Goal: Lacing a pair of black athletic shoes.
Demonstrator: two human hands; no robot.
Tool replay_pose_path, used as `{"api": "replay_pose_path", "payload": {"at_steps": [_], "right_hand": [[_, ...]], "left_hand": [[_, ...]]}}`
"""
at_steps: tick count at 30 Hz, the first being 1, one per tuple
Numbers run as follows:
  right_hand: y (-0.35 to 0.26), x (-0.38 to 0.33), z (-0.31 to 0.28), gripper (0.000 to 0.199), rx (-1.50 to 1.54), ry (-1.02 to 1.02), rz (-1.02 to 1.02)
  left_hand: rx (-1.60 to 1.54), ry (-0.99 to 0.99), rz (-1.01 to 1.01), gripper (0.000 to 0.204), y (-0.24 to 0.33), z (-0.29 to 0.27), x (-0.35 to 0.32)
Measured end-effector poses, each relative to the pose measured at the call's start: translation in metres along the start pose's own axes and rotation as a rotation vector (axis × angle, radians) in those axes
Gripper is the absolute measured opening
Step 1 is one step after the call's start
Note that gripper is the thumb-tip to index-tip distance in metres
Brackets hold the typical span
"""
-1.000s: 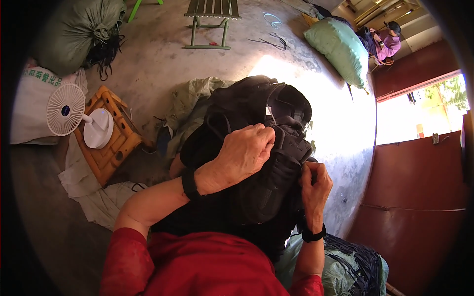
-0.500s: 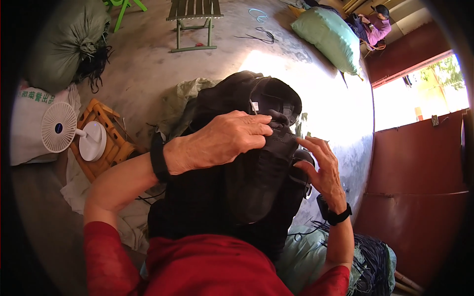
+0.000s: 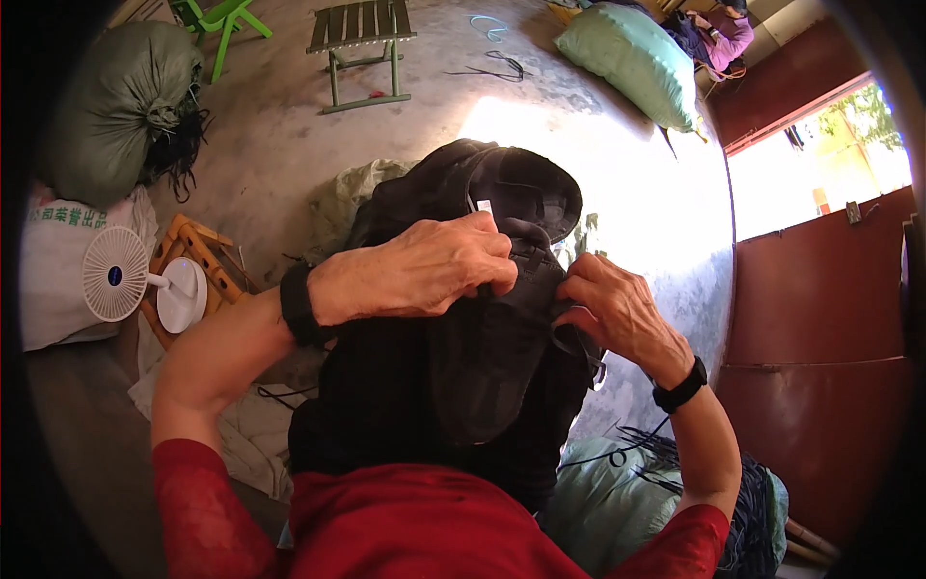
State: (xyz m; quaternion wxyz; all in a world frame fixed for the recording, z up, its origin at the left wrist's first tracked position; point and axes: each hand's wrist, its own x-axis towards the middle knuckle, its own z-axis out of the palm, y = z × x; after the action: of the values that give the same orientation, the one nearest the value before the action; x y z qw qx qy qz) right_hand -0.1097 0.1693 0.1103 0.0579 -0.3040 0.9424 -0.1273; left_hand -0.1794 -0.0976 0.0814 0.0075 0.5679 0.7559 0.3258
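Black bag: the dark fabric bag (image 3: 482,376) lies at the centre of the frame, over the person's lap, its rounded opening toward the upper middle.
Left hand: the left hand (image 3: 429,265) comes in from the left; its fingers are bent and pinching the bag's fabric just below a white tag (image 3: 483,206).
Right hand: the right hand (image 3: 627,314), right of centre, has thumb and fingertips closed on the bag's right edge, by a small black loop.
Fan and stool: a white fan (image 3: 116,274) at the left of the frame, its base on a bamboo stool (image 3: 203,251).
Sacks: a dark green sack (image 3: 121,111) at upper left, a pale green sack (image 3: 632,63) at upper right, a greenish sack (image 3: 608,502) beside dark cords (image 3: 748,526) at lower right.
Slatted stool: the folding stool (image 3: 360,26) stands at top centre-left.
Co-worker: a seated person (image 3: 728,43) in purple, upper right corner.
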Motion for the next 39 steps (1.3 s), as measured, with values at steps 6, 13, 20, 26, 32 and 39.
{"api": "replay_pose_path", "payload": {"at_steps": [6, 13, 20, 26, 32, 39], "right_hand": [[0.004, 0.003, -0.003, 0.021, 0.168, -0.022, 0.057], [-0.006, 0.016, 0.01, 0.021, 0.407, -0.163, 0.261], [-0.004, -0.006, 0.049, 0.024, 1.647, 0.308, 0.637], [-0.009, -0.003, 0.055, 0.023, 1.381, 0.335, 0.484], [-0.013, -0.002, 0.046, 0.022, 1.233, 0.412, 0.54], [0.031, -0.019, -0.12, 0.031, 0.939, 1.057, 0.233]], "left_hand": [[0.109, -0.004, -0.042, 0.021, -0.001, 0.012, -0.001], [-0.125, 0.071, -0.079, 0.017, 0.005, 0.011, -0.006], [0.219, 0.18, -0.097, 0.013, 0.032, 0.031, 0.005], [0.398, 0.19, -0.058, 0.006, 0.036, 0.039, 0.008], [-0.111, 0.389, -0.1, 0.009, 0.034, 0.064, 0.017], [0.007, 0.385, -0.171, 0.027, 0.038, 0.078, 0.018]]}}
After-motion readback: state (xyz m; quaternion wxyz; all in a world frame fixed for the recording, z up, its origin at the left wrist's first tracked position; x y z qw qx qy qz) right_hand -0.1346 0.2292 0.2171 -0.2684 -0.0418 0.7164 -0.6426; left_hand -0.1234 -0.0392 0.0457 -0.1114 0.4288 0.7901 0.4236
